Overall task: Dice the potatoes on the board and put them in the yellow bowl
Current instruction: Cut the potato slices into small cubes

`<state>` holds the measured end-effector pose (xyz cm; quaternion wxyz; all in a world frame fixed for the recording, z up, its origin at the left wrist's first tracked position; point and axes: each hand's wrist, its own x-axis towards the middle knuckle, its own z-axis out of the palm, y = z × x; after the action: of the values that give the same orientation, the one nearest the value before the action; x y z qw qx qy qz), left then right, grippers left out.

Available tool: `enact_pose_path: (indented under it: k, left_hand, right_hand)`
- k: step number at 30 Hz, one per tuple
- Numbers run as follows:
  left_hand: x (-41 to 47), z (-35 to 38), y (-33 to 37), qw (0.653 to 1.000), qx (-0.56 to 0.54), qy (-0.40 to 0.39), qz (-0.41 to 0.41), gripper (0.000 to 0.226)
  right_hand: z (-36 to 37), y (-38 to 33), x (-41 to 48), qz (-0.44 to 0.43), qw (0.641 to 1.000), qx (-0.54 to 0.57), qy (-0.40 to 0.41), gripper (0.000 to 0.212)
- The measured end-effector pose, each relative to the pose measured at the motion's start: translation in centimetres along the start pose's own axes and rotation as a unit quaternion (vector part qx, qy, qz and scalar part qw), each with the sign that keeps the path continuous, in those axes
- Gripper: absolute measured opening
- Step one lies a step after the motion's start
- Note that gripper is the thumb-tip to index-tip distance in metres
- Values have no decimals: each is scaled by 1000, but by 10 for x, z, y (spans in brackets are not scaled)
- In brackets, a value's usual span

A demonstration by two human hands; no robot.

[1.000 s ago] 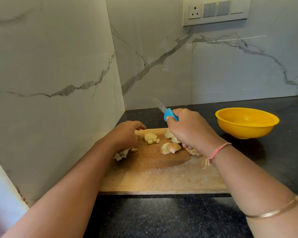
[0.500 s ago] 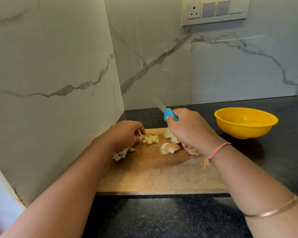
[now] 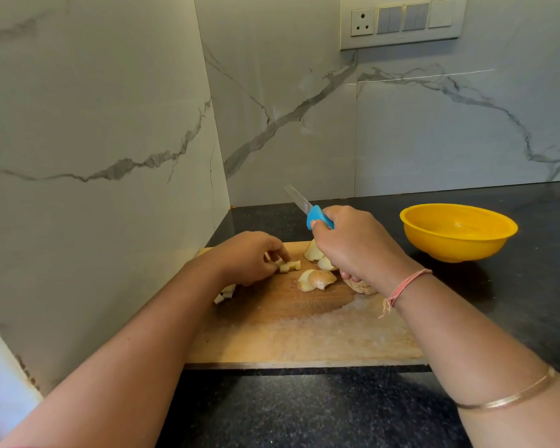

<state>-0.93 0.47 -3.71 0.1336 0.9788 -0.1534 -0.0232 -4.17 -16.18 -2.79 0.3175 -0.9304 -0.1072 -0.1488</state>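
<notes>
A wooden cutting board [image 3: 304, 337] lies on the black counter. My left hand [image 3: 249, 258] has its fingers curled over a small pile of diced potato cubes [image 3: 290, 266] at the board's far side and pinches some of them. More cubes [image 3: 225, 293] lie under my left wrist. My right hand [image 3: 358, 245] grips a blue-handled knife [image 3: 317, 216], blade raised and pointing up-left above the board. Potato wedges with skin [image 3: 317, 279] and paler pieces [image 3: 314, 252] sit between my hands. The yellow bowl [image 3: 458, 231] stands to the right of the board and looks empty.
Marble walls close in on the left and at the back, meeting in a corner just behind the board. A switch panel [image 3: 401, 22] is mounted high on the back wall. Black counter [image 3: 304, 412] runs in front of the board and to the right past the bowl.
My left hand has shifted right onto the diced cubes and curled its fingers over them. The right hand still holds the knife raised in nearly the same place.
</notes>
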Motion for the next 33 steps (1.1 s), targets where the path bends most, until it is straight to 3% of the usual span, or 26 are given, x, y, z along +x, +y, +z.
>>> enact_pose_path:
  k: [6,13,18,22,33]
  left_hand:
    - [-8,-4,-11,998,48,15,-44,16]
    - [-8,-8,-19,979,134,134,-78,20]
    - [-8,-4,-13,996,16,63,-55,26]
    - [-9,-5,-16,994,-18,90,-66,29]
    - [-6,-2,-18,995,18,69,-77,28]
  right_hand:
    - [0,0,0,1,1000,1,0,33]
    - [-1,0,-1,1,1000,9,4,33]
    - [-1,-1,-1,0,1000,5,3,33]
    - [-2,-1,-1,1,1000,5,1,33]
    - [-2,-1,-2,-1,1000,8,3,33]
